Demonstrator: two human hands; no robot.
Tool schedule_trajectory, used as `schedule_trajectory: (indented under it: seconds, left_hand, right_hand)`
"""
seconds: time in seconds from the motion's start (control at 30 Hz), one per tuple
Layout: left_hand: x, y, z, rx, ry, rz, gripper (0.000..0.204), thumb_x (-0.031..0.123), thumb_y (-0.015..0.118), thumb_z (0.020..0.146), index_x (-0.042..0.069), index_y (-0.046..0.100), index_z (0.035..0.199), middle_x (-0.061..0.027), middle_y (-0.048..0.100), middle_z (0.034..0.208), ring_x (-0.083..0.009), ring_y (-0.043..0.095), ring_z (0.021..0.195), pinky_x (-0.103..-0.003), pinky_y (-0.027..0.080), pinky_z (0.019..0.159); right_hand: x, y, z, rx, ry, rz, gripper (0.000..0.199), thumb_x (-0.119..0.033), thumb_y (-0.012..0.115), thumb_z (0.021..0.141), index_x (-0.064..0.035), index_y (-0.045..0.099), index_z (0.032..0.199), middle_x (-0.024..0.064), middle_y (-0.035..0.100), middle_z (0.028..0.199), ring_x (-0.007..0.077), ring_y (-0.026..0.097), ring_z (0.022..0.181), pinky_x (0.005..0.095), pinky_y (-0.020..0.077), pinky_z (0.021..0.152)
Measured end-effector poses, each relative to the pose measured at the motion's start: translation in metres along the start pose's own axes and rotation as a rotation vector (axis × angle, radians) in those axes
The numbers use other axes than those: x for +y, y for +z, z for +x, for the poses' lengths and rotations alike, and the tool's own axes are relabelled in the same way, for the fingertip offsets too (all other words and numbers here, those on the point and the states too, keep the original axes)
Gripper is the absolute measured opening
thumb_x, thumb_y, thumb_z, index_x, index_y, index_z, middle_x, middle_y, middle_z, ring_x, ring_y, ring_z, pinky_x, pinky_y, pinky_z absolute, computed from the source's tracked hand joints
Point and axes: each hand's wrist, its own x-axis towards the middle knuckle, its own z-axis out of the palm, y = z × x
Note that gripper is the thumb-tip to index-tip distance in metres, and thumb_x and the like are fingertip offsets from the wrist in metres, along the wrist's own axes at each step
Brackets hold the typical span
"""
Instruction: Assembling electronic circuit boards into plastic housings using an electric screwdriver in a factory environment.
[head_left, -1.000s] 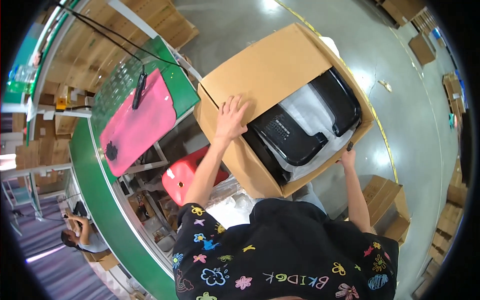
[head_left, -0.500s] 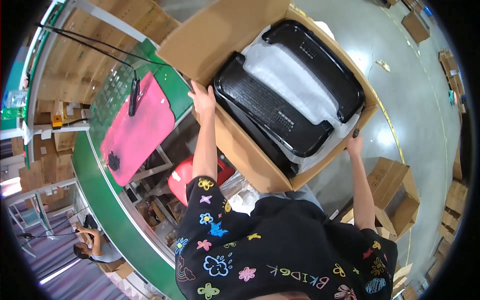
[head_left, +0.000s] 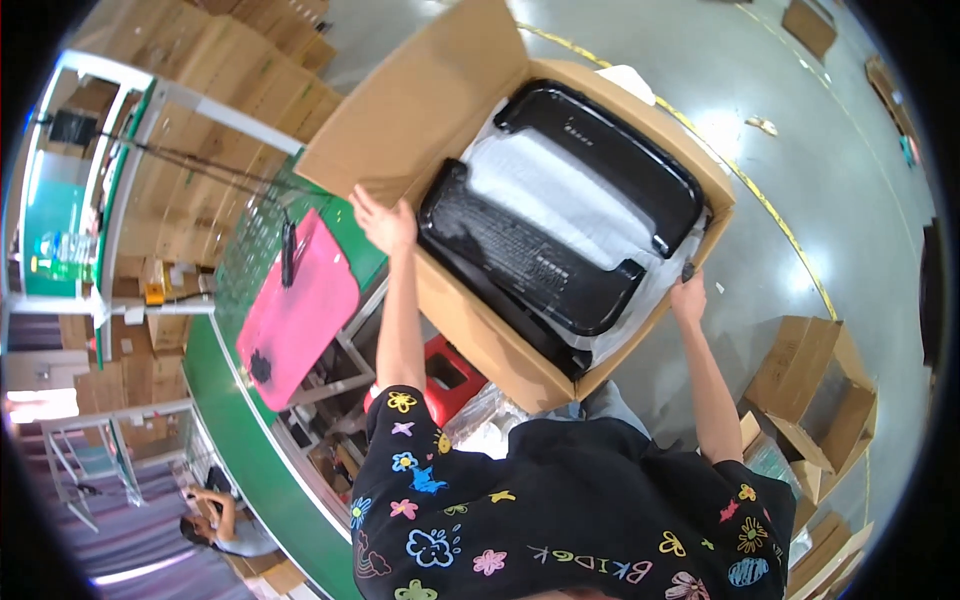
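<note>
Carton (head_left: pixel 480 335) touched at left by left hand (head_left: pixel 386 224), fingers apart; dark tool (head_left: pixel 688 271) clamped in fingers of right hand (head_left: pixel 688 298), carton's right; black panels (head_left: pixel 530 268) packed inside

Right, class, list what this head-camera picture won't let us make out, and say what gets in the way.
All in the head view:
What lies beneath the black plastic panels in the large carton: covered by them and the white sheet.
Small dark object: mostly hidden in the right hand.
Red stool: partly behind left sleeve and carton.
Dark clump on pink mat: too small.
</note>
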Motion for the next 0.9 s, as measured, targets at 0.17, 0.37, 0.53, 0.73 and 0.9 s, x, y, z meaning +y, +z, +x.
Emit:
schedule_trajectory:
  seconds: [0.17, 0.37, 0.53, 0.73, 0.9]
  left_hand:
    - [-0.036, 0.02, -0.007, -0.58, -0.237, 0.243, 0.098, 0.032, 0.065, 0.068, 0.024, 0.011, 0.15, -0.012, 0.042, 0.142, -0.034, 0.03, 0.135, -0.048, 0.034, 0.105]
    - [-0.021, 0.035, 0.01, -0.923, -0.284, 0.274, 0.083, 0.025, 0.065, 0.067, 0.016, 0.034, 0.143, -0.0127, 0.032, 0.144, -0.043, 0.025, 0.131, -0.049, 0.031, 0.105]
    - [-0.165, 0.069, -0.129, -0.308, -0.286, -0.61, 0.1, 0.011, 0.069, 0.062, -0.001, 0.016, 0.146, -0.0244, 0.031, 0.141, -0.0407, 0.033, 0.129, -0.041, 0.029, 0.109]
    - [-0.041, -0.001, -0.245, -0.713, -0.647, -0.578, 0.099, 0.018, 0.07, 0.064, 0.0, 0.015, 0.144, -0.0247, 0.043, 0.13, -0.0356, 0.047, 0.119, -0.038, 0.043, 0.098]
    - [-0.002, -0.045, -0.21, -0.977, -0.865, -0.63, 0.1, 0.007, 0.062, 0.068, 0.017, 0.005, 0.149, -0.0193, 0.052, 0.123, -0.0262, 0.062, 0.083, -0.038, 0.053, 0.055]
  right_hand:
    - [-0.019, -0.016, -0.014, -0.022, 0.05, -0.004, 0.061, -0.02, 0.058, 0.084, -0.0025, 0.031, 0.136, 0.0273, 0.064, 0.1, 0.0462, 0.06, 0.095, 0.0521, 0.0473, 0.083]
    - [-0.003, -0.017, -0.02, 0.011, 0.132, -0.039, 0.063, -0.017, 0.06, 0.08, 0.0003, 0.033, 0.134, 0.0267, 0.065, 0.092, 0.0456, 0.062, 0.089, 0.052, 0.0484, 0.08]
    - [-0.043, -0.001, -0.014, -0.068, -0.016, -0.014, 0.061, -0.019, 0.059, 0.08, 0.0008, 0.035, 0.133, 0.0269, 0.065, 0.092, 0.0461, 0.062, 0.089, 0.0517, 0.049, 0.079]
    - [-0.024, 0.007, 0.001, 0.062, 0.041, -0.145, 0.05, -0.023, 0.058, 0.082, 0.0012, 0.044, 0.124, 0.0274, 0.064, 0.096, 0.0454, 0.062, 0.091, 0.0524, 0.0477, 0.082]
    - [0.005, 0.01, 0.007, 0.01, -0.065, -0.103, 0.045, -0.027, 0.057, 0.084, 0.001, 0.049, 0.118, 0.0267, 0.063, 0.103, 0.045, 0.059, 0.098, 0.0532, 0.0453, 0.086]
